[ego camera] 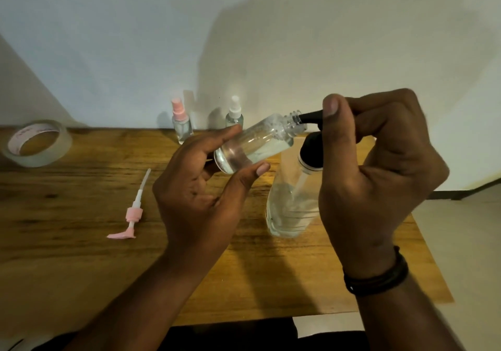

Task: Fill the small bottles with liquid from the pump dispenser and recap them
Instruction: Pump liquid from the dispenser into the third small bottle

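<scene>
The left hand [206, 185] carries a small clear bottle [257, 144] tipped almost on its side above the bench [81, 242], its grip a curl of fingers over the top of the body and the thumb underneath near the base. The bottle's threaded neck points right and slightly up, and the black nozzle [310, 116] of the pump dispenser [292, 201] pokes just into the mouth. The right hand [379, 166] is wrapped around the black pump head, its grip closed tight with a fingertip riding on top; the dispenser's clear body stands on the bench below, partly full of clear liquid.

Foam and a pool of liquid already sit inside the tilted bottle. The worry, I'd say, is that tilt: with the neck so close to level, another squirt or two could bring liquid up to the mouth and let it run out over the fingers and onto the wood. The nozzle is only shallowly seated, so a hard press might jolt it free and spray past the neck. Pressing down one-handed on a tall, light dispenser could also tip it.

The pink pump cap [130, 212] lies loose on the bench to the left, near enough to reach. Two capped spray bottles, one pink-topped [181, 123] and one white-topped [234, 115], stand at the back, with a tape roll [36, 143] far left.
</scene>
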### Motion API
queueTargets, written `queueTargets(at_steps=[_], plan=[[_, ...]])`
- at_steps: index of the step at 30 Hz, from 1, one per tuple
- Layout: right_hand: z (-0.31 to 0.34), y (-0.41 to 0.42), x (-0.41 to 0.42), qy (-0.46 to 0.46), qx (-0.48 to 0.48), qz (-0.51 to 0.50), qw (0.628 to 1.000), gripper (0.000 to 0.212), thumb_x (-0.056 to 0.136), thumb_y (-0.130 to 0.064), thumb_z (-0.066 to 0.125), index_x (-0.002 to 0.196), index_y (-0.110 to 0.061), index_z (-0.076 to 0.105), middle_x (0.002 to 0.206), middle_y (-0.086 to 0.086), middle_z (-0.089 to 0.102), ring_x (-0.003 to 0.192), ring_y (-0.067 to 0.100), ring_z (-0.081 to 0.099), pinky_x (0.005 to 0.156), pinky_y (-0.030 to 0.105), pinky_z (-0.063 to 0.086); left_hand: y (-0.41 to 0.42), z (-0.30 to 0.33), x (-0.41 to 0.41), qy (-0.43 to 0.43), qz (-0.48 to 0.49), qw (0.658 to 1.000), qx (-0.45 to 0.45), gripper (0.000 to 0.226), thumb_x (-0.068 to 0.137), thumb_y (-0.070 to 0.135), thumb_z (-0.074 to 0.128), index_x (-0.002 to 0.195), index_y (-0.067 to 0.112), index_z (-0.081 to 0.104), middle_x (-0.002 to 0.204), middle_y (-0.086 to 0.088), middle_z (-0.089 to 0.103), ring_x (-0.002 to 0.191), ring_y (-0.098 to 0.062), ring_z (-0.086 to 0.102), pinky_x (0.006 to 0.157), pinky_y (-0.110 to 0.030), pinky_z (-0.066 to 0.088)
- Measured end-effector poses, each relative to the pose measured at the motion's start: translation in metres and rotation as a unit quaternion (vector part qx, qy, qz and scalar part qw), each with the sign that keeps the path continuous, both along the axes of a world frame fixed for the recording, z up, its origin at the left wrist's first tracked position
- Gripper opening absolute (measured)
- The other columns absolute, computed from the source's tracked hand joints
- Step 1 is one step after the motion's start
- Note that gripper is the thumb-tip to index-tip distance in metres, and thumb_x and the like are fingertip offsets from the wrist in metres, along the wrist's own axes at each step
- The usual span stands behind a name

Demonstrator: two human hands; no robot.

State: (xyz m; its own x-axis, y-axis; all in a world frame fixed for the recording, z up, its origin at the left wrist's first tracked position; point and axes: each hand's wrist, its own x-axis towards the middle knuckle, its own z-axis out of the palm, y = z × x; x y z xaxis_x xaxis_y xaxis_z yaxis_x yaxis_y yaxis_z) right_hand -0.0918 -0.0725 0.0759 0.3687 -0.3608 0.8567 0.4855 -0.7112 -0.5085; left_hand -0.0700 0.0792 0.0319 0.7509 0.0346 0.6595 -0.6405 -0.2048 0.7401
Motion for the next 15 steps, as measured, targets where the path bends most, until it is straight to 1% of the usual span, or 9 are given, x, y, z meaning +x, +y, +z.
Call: queueTargets(at_steps=[3,6,10,12,15], plan=[[0.0021,-0.0011,-0.0008,-0.006,-0.004,-0.013,1.0,0.028,0.099,-0.004,0.064,0.071,-0.004,0.062,0.075,0.004,0.062,0.073,0.015,0.059,0.072,0.02,0.042,-0.0006,-0.0004,0.0002,-0.001,-0.001,1.0,0.0,0.044,0.088,0.018,0.084,0.123,0.004,0.063,0.118,-0.009,0.071,0.112,-0.021,0.072,0.09,-0.017,0.057],[0.0,0.0011,-0.0002,-0.005,-0.007,0.004,1.0,0.026,0.099,-0.002,0.065,0.073,-0.005,0.063,0.076,0.004,0.062,0.076,0.011,0.059,0.074,0.018,0.042,-0.0008,-0.0026,0.0012,-0.004,-0.001,1.0,-0.003,0.044,0.087,0.014,0.084,0.123,0.003,0.062,0.119,-0.01,0.07,0.112,-0.021,0.072,0.091,-0.018,0.057],[-0.0028,0.005,0.0011,0.008,0.007,0.015,1.0,0.026,0.097,-0.002,0.066,0.071,-0.004,0.063,0.076,0.004,0.06,0.079,0.008,0.06,0.073,0.021,0.044,-0.0003,-0.0058,0.0008,0.003,-0.009,1.0,-0.008,0.045,0.088,0.019,0.084,0.125,0.006,0.062,0.119,-0.007,0.071,0.112,-0.021,0.073,0.091,-0.023,0.059],[-0.0003,0.0035,0.001,0.006,0.009,0.016,1.0,0.025,0.098,-0.003,0.066,0.073,-0.005,0.063,0.077,0.001,0.06,0.078,0.009,0.06,0.072,0.021,0.044,-0.0008,-0.005,-0.0001,0.008,-0.012,1.0,-0.009,0.045,0.088,0.022,0.083,0.125,0.008,0.062,0.119,-0.004,0.071,0.111,-0.018,0.073,0.09,-0.022,0.059],[0.004,0.0012,0.0003,0.0,0.009,0.013,1.0,0.021,0.099,-0.004,0.064,0.078,-0.006,0.063,0.08,-0.001,0.061,0.075,0.018,0.062,0.069,0.025,0.045,-0.0019,-0.0028,-0.0006,0.011,-0.011,1.0,-0.008,0.045,0.088,0.024,0.082,0.125,0.007,0.062,0.119,-0.002,0.071,0.11,-0.014,0.073,0.09,-0.02,0.058]])
